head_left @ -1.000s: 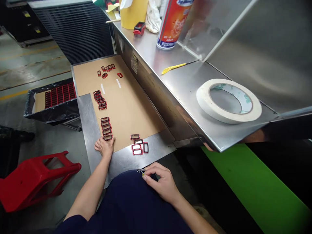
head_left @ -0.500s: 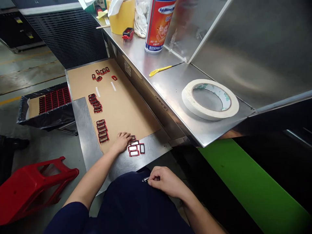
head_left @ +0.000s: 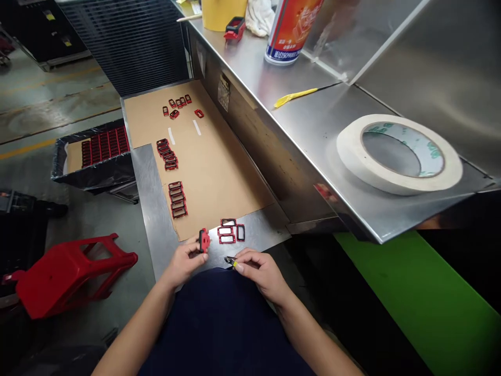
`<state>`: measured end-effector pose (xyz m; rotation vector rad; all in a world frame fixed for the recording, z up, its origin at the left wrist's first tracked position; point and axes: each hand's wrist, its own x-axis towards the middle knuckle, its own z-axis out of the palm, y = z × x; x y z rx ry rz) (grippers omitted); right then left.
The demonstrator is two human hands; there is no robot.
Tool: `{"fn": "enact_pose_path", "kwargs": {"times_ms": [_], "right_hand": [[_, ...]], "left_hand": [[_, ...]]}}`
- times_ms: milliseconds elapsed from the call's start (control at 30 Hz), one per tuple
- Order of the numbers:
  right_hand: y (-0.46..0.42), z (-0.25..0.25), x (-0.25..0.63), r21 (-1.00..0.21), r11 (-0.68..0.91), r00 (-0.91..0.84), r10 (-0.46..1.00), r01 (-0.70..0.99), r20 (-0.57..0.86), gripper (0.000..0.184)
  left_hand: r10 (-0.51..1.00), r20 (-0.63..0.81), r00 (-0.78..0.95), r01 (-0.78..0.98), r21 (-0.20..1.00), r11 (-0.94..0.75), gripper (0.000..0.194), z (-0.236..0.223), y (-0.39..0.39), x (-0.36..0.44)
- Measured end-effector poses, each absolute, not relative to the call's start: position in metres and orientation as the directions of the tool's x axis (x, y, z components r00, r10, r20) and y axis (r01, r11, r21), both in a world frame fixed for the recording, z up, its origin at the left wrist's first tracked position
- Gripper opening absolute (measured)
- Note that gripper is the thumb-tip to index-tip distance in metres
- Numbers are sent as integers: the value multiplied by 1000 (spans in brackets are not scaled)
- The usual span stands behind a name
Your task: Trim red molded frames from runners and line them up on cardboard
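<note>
Left hand (head_left: 182,265) pinching 1 red-and-black frame (head_left: 204,241), thumb against fingers | right hand (head_left: 263,272), fingers curled, pinching a small metal tool (head_left: 231,261) | 4 more frames (head_left: 226,235) on the tabletop (head_left: 266,230), just beyond both hands!

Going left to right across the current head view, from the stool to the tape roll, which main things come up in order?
Red plastic stool → left hand → red-and-black frame at its fingertips → small pliers-like tool → right hand holding it → roll of masking tape.
</note>
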<state>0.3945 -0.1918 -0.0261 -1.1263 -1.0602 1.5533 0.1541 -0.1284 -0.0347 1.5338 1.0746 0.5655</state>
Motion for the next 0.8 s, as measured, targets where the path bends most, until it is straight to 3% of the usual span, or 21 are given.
{"fn": "enact_pose_path", "kwargs": {"times_ms": [133,300,433,600,700,800], "right_hand": [[-181,-15,376,-909,-228,-279,951,-350,-131,24],[-180,-14,365,-859,-321,-384,909,-400,-161,16],[-181,-14,360,-774,-393,-405,893,-496,-194,18],[-184,-12,365,-734,-411,-410,891,-541,-196,20],[-191,-9,383,-886,-259,-304,942,-385,-143,13],[-201,3,398,-1000,9,-238,971,17,4,6]], "left_hand": [[797,-255,547,358,932,52,4,6,-157,166],[807,-362,466,509,856,90,31,18,-176,165],[822,-316,474,496,867,48,75,14,-184,156],[837,-146,527,449,884,-129,71,18,-188,152],[877,-49,477,450,871,-197,72,25,-190,150],[882,7,471,426,874,-234,74,29,-192,148]]}}
